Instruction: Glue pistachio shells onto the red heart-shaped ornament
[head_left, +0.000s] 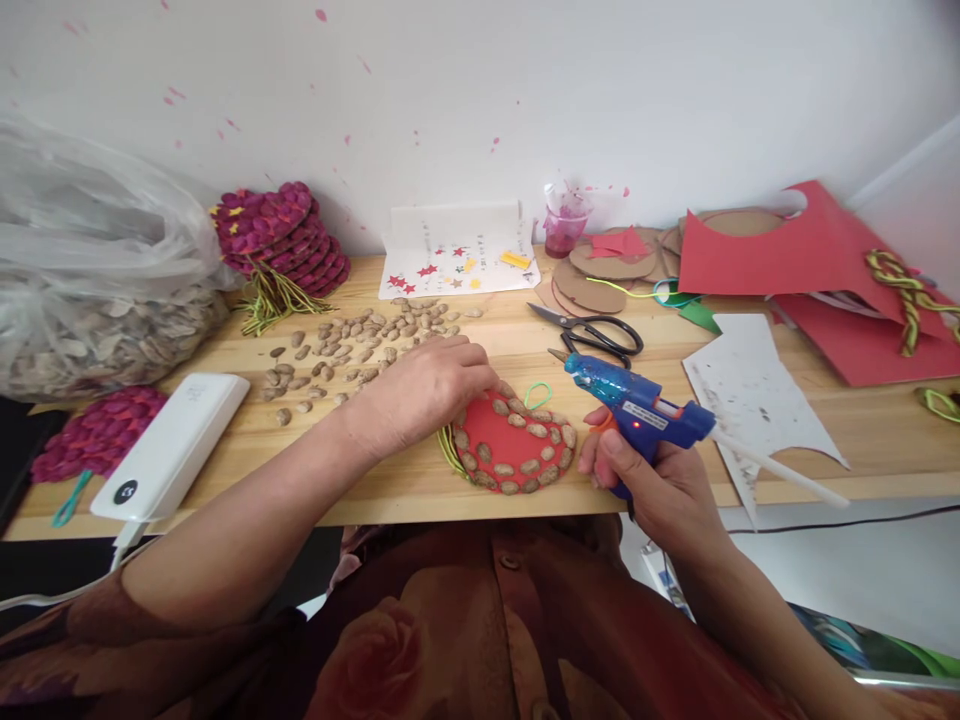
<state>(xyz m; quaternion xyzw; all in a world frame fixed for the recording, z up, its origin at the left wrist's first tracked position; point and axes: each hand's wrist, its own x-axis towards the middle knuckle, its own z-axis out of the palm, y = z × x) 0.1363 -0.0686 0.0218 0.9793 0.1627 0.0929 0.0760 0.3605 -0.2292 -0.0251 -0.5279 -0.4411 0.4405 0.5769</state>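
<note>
The glue gun (615, 385) is smooth, glossy blue plastic with a dull metal tip (557, 354). The disc (502, 437) is matt red, edged with rough, dull shells (529, 467). The table (409, 495) is smooth, grained wood. At left, the bag (97, 240) is thin, shiny, see-through plastic, the power bank (176, 435) smooth and glossy. At far right, the card (765, 250) is smooth and matt.

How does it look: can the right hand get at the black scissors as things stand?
Probably not directly: the right hand is wrapped around the blue glue gun. The black scissors lie on the table near its nozzle, so setting it down would likely free the way.
</note>
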